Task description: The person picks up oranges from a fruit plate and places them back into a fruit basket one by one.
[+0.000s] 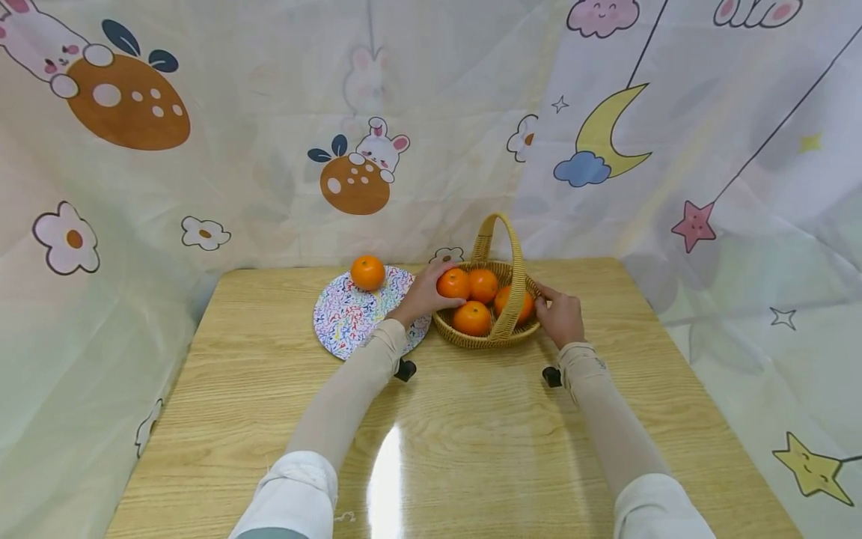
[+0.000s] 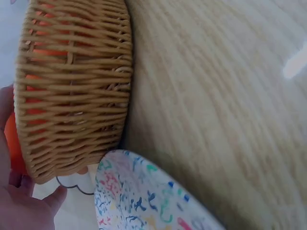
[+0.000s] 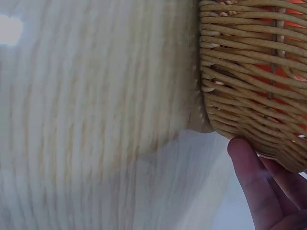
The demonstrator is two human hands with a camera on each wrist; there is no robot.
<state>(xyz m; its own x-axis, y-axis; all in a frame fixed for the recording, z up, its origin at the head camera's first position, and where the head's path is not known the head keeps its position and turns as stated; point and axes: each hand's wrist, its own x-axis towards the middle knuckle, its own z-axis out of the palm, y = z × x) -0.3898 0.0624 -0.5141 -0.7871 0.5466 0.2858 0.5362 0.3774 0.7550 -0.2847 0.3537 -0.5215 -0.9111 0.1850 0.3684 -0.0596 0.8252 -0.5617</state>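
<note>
A woven basket (image 1: 485, 340) with a tall arched handle (image 1: 517, 262) stands towards the back of the table and holds several oranges (image 1: 471, 319). At its left rim my left hand (image 1: 427, 292) grips one orange (image 1: 453, 284), thumb in front and fingers behind. My right hand (image 1: 562, 317) holds the basket by its right rim; in the right wrist view its fingers (image 3: 254, 177) lie against the wicker side. Left of the basket, a round plate (image 1: 337, 329) with a multicoloured squiggle pattern carries a single orange (image 1: 368, 272) near its far edge. My left forearm covers part of the plate.
The wooden table (image 1: 471, 434) reaches back to a hanging cloth (image 1: 269, 150) printed with cartoon rabbits, flowers and stars. Cloth also hangs along both sides. A black wrist mount (image 1: 405, 370) shows under the left wrist, another black mount (image 1: 551, 376) by the right.
</note>
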